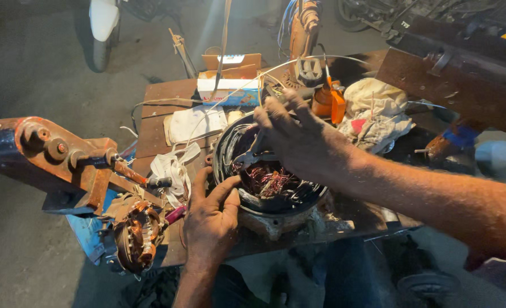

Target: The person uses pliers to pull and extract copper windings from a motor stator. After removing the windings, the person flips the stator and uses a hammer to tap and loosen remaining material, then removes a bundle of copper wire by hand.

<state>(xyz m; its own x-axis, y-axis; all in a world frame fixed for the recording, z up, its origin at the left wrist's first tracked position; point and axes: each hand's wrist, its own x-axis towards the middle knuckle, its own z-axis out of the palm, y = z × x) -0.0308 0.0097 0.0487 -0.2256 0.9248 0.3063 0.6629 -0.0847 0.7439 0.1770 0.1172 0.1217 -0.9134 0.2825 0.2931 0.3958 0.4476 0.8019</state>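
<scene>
In the head view, a round motor stator (273, 188) sits on a cluttered wooden workbench (156, 97), its dark metal housing ringed around a tangle of copper windings (267, 179) that show reddish inside the bore. The left hand (210, 219) is clamped on the near-left rim of the housing, thumb hooked over the edge and fingers wrapped below, seemingly to steady the stator so that it does not turn or slide. The right hand (296, 137) reaches in from the right, its arm crossing the frame, and is closed on a pair of pliers (253, 155) whose nose points down into the windings; the tool meets the copper near the upper-left of the bore, though whether its tips actually grip a wire is too dark to tell. The two hands stand apart, one on each side of the stator. To the left, a rusty bench vise (65, 157) juts over the table edge, and below it lies a second wound core (136, 231) with orange-brown coils. Behind the stator are white rags (193, 122), a small cardboard box (230, 85), an orange-handled tool (337, 105) and a heap of cloth (375, 111).
</scene>
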